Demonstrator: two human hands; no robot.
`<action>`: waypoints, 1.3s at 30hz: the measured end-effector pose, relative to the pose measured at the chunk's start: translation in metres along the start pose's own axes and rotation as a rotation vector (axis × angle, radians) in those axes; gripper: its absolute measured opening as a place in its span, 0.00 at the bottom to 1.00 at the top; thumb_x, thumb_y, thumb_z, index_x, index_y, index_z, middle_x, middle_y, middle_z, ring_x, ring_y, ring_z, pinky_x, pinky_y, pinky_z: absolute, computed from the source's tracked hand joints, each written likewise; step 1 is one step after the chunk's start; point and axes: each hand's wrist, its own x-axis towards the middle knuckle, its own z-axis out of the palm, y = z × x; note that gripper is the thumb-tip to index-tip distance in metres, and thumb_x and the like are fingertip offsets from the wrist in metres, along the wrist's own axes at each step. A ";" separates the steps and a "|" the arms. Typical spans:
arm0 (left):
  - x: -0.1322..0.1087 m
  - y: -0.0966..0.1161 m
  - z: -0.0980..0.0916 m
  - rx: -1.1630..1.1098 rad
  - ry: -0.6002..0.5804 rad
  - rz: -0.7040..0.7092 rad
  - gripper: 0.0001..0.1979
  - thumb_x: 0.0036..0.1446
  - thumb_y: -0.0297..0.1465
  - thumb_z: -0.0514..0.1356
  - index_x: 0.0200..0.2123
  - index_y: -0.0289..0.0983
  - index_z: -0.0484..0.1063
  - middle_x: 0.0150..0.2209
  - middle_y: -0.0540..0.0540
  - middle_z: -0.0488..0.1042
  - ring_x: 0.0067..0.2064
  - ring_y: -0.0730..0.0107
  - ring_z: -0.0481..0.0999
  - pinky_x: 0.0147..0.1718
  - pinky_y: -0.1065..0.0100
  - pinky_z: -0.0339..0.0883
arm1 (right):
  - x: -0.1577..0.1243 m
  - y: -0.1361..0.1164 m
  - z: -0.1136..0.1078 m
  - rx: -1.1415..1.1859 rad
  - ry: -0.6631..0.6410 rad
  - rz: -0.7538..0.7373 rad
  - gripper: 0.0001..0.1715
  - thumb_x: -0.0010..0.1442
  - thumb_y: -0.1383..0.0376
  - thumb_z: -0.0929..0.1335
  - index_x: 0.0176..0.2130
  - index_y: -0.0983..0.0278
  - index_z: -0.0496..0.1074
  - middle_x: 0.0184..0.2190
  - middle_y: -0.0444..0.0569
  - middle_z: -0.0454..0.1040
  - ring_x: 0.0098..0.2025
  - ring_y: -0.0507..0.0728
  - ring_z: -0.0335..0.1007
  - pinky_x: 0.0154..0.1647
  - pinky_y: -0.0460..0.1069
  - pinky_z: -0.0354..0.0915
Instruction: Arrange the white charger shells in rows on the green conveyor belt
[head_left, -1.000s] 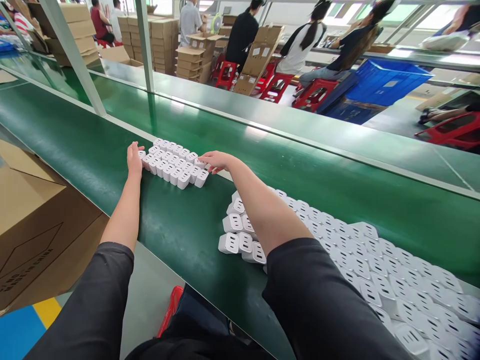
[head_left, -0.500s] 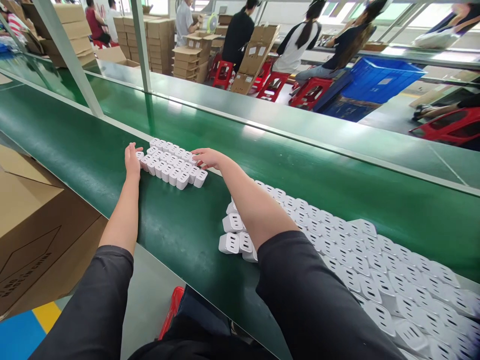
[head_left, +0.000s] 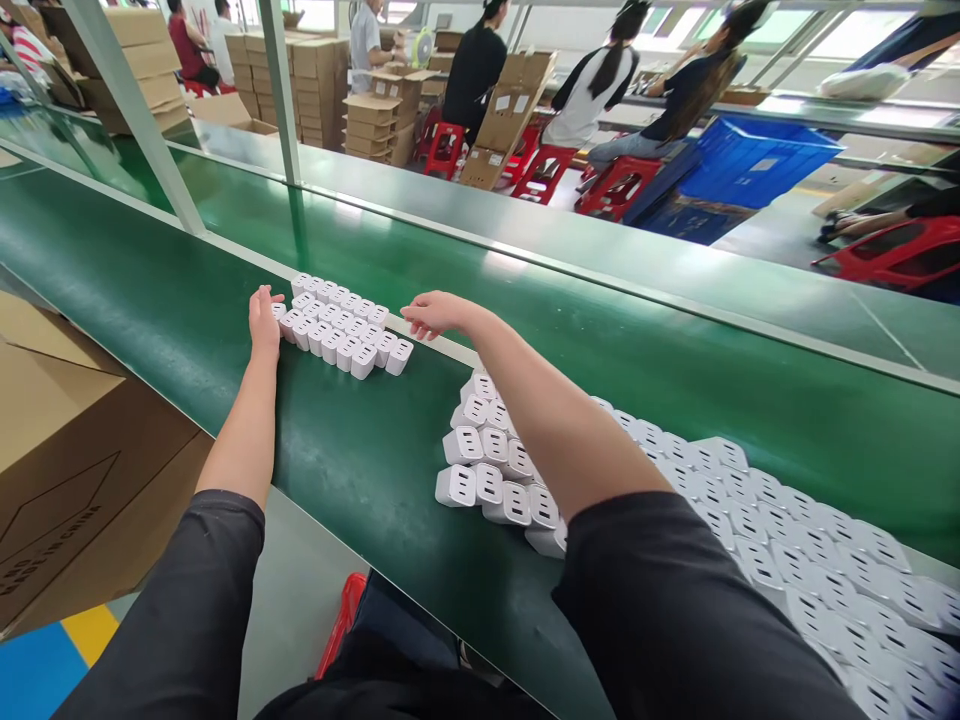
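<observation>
- Running slantwise across the view, a long green bench [head_left: 150,290] has a pale metal rail [head_left: 247,262] that splits it into a near lane and a far lane.
- On the near lane, against the rail, sits a small block of white power adapters [head_left: 341,325], packed in neat rows with their slotted faces up.
- The left hand [head_left: 264,318] is open and flat, fingers straight, its edge against the block's left end; it holds nothing.
- The right hand [head_left: 431,313] is open too, palm down with fingers loosely spread, just beside the block's right end; I cannot tell whether it touches.
- A large spread of adapters [head_left: 750,520] covers the near lane to the right, partly under the right forearm and well apart from the small block.
- Two slanted metal posts [head_left: 127,110] rise from the bench.
- A big open cardboard carton [head_left: 67,450] stands at the left, over a floor painted blue and yellow [head_left: 45,665].
- Across the room are stacked cartons [head_left: 315,80], red stools [head_left: 615,185], a blue crate [head_left: 750,160] and several seated people with their backs turned.
</observation>
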 end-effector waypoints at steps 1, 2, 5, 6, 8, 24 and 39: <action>0.000 0.000 0.000 0.002 0.003 -0.001 0.28 0.62 0.57 0.54 0.48 0.40 0.72 0.41 0.44 0.78 0.45 0.63 0.77 0.47 0.64 0.68 | -0.007 0.003 -0.003 -0.021 -0.068 0.016 0.23 0.69 0.54 0.65 0.32 0.67 0.75 0.39 0.57 0.81 0.34 0.55 0.78 0.35 0.48 0.72; 0.000 0.000 0.000 0.003 0.005 -0.002 0.27 0.62 0.56 0.54 0.48 0.40 0.72 0.41 0.43 0.78 0.46 0.63 0.77 0.48 0.63 0.68 | -0.014 0.005 -0.005 -0.042 -0.144 0.032 0.29 0.69 0.51 0.64 0.27 0.67 0.74 0.38 0.57 0.82 0.34 0.55 0.78 0.36 0.48 0.72; 0.000 0.001 0.000 0.006 0.006 -0.002 0.26 0.62 0.55 0.54 0.48 0.40 0.72 0.42 0.43 0.78 0.48 0.62 0.76 0.51 0.62 0.67 | -0.027 0.011 0.000 -0.072 -0.322 0.054 0.38 0.70 0.44 0.60 0.22 0.66 0.75 0.39 0.57 0.83 0.37 0.55 0.79 0.40 0.47 0.71; 0.000 0.001 -0.001 0.006 0.006 -0.001 0.26 0.62 0.55 0.54 0.48 0.40 0.72 0.42 0.43 0.78 0.49 0.62 0.76 0.51 0.62 0.67 | -0.029 0.011 0.004 -0.065 -0.338 0.052 0.39 0.69 0.43 0.59 0.23 0.66 0.76 0.40 0.56 0.83 0.39 0.55 0.80 0.41 0.46 0.71; 0.000 0.002 -0.001 0.007 0.007 0.000 0.26 0.63 0.55 0.54 0.48 0.40 0.72 0.43 0.43 0.77 0.50 0.61 0.76 0.52 0.61 0.67 | -0.029 0.012 0.013 -0.024 -0.316 0.046 0.40 0.70 0.43 0.58 0.24 0.66 0.77 0.42 0.56 0.82 0.42 0.56 0.79 0.42 0.45 0.71; 0.006 0.002 -0.003 0.011 0.083 0.003 0.24 0.65 0.53 0.53 0.49 0.39 0.70 0.47 0.42 0.75 0.53 0.63 0.74 0.58 0.62 0.64 | -0.009 -0.014 0.045 0.166 -0.132 -0.046 0.38 0.73 0.49 0.55 0.25 0.66 0.74 0.40 0.54 0.82 0.33 0.51 0.77 0.34 0.44 0.67; 0.005 0.002 -0.011 0.117 0.159 0.035 0.20 0.65 0.51 0.53 0.40 0.42 0.72 0.33 0.48 0.72 0.45 0.63 0.75 0.54 0.62 0.65 | -0.028 -0.016 0.059 -0.007 -0.409 -0.198 0.37 0.70 0.44 0.58 0.32 0.64 0.81 0.45 0.54 0.82 0.43 0.56 0.78 0.39 0.45 0.70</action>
